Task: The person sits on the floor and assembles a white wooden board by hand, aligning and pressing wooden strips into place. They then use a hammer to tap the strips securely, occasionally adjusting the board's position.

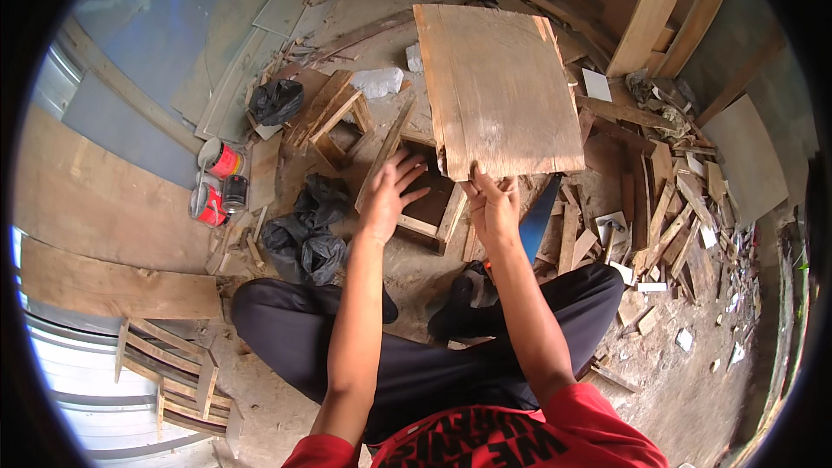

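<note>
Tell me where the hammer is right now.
In the head view the hammer lies on the ground to the person's right, among the wood scraps, just right of the blue saw blade near the right hand.

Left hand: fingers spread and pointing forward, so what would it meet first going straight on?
Most likely the near edge of the plywood sheet that the right hand grips; the left hand is just short of it, though depth is unclear.

Pale tan plywood sheet (498,91), streaked grey-white.
Left of it you see glossy black bags (305,230) and red-and-white cans (218,180); below it, a blue strip (539,221).
</note>
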Demonstrator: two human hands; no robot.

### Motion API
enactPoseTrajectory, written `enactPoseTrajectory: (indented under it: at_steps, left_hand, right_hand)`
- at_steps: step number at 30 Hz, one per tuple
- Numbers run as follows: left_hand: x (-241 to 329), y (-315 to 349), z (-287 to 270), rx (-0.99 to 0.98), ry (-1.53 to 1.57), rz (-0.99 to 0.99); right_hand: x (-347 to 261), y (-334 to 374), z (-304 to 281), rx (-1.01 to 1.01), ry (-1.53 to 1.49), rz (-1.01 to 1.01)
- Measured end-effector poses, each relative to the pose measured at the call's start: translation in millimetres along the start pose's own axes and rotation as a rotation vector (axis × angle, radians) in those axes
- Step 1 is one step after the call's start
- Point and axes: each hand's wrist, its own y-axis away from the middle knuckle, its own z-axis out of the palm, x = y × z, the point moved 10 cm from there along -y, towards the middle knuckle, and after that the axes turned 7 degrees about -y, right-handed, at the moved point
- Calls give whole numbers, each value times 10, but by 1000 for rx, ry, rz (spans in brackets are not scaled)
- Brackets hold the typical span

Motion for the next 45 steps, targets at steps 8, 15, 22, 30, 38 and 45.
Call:
enactPoseTrajectory:
  at_steps: [8,15,22,30,38,45]
  left_hand:
    - [321,-144,309,-65,112,-13]
    - [-44,31,159,-75,398,-557]
    - [-445,194,320,-50,266,-550]
    - [-799,118,305,-38,171,-440]
    - [-777,114,-15,525,708,-132]
    - [-860,104,-54,434,688,-177]
  right_hand:
    - [274,-268,-289,-249,-1,191]
    - [295,-253,-143,-553,-43,357]
    - [163,-236,-197,-588,-90,349]
    - [85,-460,-728,-382,112,230]
    - [71,-164,-857,-105,83,416]
    - [30,-270,-707,-133,266,283]
